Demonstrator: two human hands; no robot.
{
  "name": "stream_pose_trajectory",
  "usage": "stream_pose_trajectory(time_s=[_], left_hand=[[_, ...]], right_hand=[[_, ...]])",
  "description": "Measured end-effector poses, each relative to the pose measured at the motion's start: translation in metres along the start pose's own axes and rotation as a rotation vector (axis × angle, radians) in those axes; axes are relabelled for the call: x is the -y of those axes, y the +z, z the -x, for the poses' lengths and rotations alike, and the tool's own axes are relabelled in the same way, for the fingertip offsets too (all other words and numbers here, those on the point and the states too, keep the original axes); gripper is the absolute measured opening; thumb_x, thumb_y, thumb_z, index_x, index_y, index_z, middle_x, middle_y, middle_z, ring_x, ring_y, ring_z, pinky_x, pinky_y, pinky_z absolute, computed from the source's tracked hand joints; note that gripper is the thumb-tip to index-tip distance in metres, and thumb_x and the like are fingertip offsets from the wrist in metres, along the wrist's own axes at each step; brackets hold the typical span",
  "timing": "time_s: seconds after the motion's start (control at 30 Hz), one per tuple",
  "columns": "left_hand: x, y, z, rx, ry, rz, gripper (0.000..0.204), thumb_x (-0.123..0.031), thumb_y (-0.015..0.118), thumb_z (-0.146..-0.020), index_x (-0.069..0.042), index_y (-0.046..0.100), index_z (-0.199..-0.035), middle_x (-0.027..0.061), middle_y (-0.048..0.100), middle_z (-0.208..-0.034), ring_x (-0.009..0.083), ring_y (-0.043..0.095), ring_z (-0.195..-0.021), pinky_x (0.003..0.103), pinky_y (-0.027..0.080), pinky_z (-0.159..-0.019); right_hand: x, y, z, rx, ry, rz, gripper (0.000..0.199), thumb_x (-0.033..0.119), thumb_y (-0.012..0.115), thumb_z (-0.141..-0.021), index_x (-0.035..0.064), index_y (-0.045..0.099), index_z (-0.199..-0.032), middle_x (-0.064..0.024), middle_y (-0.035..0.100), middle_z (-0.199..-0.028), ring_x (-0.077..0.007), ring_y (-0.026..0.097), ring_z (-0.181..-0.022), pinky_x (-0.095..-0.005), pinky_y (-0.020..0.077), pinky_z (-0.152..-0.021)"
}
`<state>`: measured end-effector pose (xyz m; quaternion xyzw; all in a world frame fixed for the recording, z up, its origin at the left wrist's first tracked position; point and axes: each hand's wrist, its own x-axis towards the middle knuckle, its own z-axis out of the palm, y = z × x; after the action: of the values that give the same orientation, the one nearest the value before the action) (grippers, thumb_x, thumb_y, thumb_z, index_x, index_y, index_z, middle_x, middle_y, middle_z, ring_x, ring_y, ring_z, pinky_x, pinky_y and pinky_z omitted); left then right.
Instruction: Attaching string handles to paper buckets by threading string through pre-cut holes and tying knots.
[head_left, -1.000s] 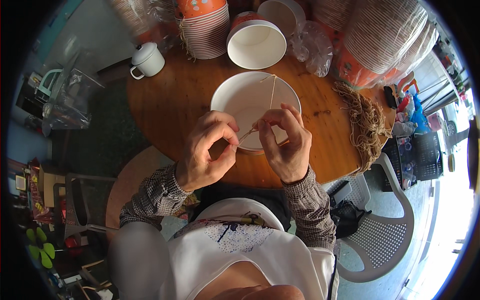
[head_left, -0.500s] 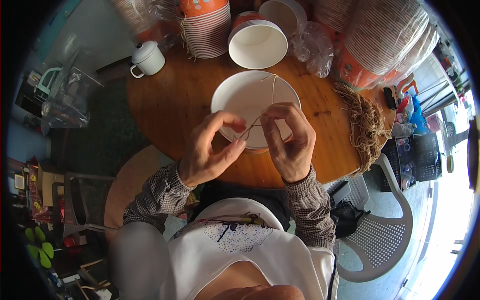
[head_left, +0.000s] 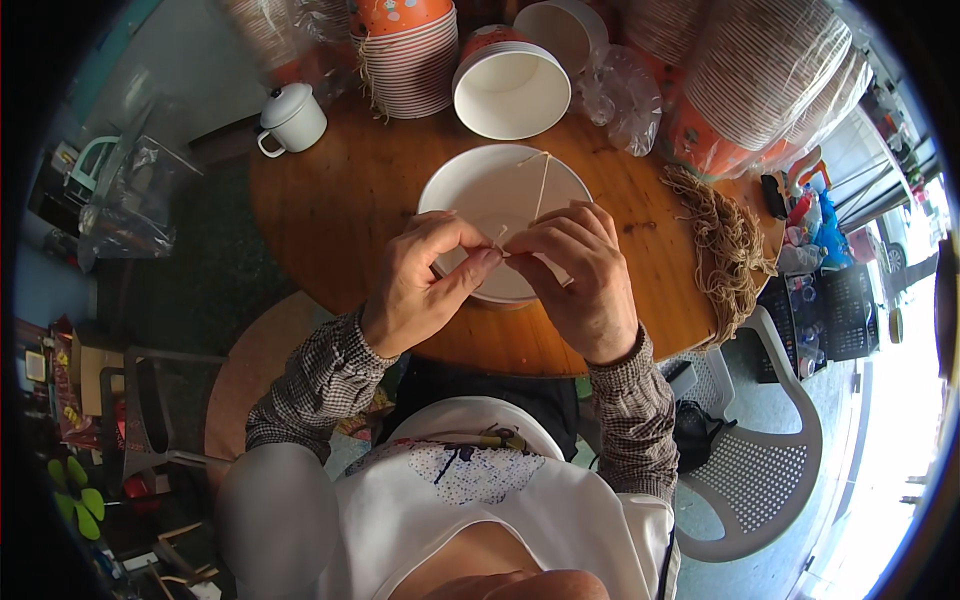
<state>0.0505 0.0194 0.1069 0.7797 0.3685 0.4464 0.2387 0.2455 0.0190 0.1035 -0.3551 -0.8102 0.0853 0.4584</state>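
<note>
A large white paper bucket (head_left: 455,182) stands with its mouth up on the wooden table in front of me. Thin tan string (head_left: 544,185) is fastened at the bucket's far rim and runs down toward my fingers. Over the near part of the bucket, my left hand (head_left: 425,275) pinches the string between thumb and forefinger. My right hand (head_left: 575,275) is closed on the string too, its fingertips almost meeting the left ones. A short end of string sticks up between them; the exact shape of the loop or knot is hidden by the fingers.
On the wooden table (head_left: 340,210) lie a bundle of tan strings (head_left: 730,250) at right and a white lidded mug (head_left: 292,118) at left. Behind are stacked orange buckets (head_left: 405,75), a tipped white bucket (head_left: 512,92) and plastic-wrapped stacks (head_left: 770,75). A grey chair (head_left: 770,480) stands right.
My left thumb and forefinger have closed together on the string, and both hands have come closer. The loop that was spread between them has become small.
</note>
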Motion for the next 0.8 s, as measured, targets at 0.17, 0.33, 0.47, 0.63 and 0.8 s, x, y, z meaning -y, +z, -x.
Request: stream_pose_trajectory(time_s=[0.17,0.33,0.47,0.63,0.8], left_hand=[[0.001,-0.003,0.002,0.013,-0.116,0.056,0.012,-0.011,0.069,-0.084,-0.001,0.063,-0.082,0.0073,0.064,-0.077,0.0221,0.062,-0.074,0.034,0.046,-0.075],[0.002,-0.004,0.001,-0.030,0.066,-0.096,0.012,-0.011,0.070,-0.083,-0.003,0.064,-0.079,0.0064,0.065,-0.074,0.0231,0.062,-0.073,0.035,0.047,-0.077],[0.001,-0.006,-0.002,-0.063,0.135,-0.157,0.011,-0.012,0.071,-0.083,-0.003,0.064,-0.080,0.0061,0.065,-0.075,0.0240,0.062,-0.072,0.036,0.047,-0.078],[0.005,-0.004,0.005,-0.005,0.024,-0.072,0.008,-0.008,0.069,-0.080,-0.005,0.062,-0.079,0.0044,0.065,-0.076,0.0230,0.061,-0.074,0.036,0.045,-0.082],[0.009,-0.009,0.018,0.072,0.089,-0.187,0.010,-0.007,0.069,-0.078,-0.009,0.059,-0.078,0.0013,0.064,-0.077,0.0199,0.061,-0.077,0.037,0.041,-0.088]], right_hand=[[0.008,0.004,-0.004,0.025,-0.063,0.128,0.017,0.009,0.071,-0.075,0.0095,0.066,-0.090,-0.0034,0.062,-0.081,-0.0224,0.058,-0.086,-0.0411,0.0398,-0.094],[0.008,0.006,-0.005,0.015,-0.045,0.092,0.015,0.006,0.072,-0.073,0.0090,0.066,-0.087,-0.0028,0.059,-0.076,-0.0217,0.058,-0.083,-0.0423,0.0398,-0.095],[0.010,0.002,-0.009,-0.037,-0.028,0.141,0.015,0.005,0.071,-0.072,0.0091,0.065,-0.084,-0.0023,0.060,-0.076,-0.0214,0.058,-0.083,-0.0435,0.0391,-0.096],[0.003,0.001,-0.010,-0.206,-0.108,0.407,0.017,0.009,0.071,-0.071,0.0083,0.062,-0.086,-0.0043,0.057,-0.078,-0.0238,0.056,-0.083,-0.0480,0.0384,-0.096],[-0.021,-0.017,-0.010,-0.337,-0.019,0.572,0.014,0.008,0.069,-0.073,0.0086,0.062,-0.084,-0.0051,0.057,-0.077,-0.0243,0.056,-0.083,-0.0470,0.0384,-0.095]])
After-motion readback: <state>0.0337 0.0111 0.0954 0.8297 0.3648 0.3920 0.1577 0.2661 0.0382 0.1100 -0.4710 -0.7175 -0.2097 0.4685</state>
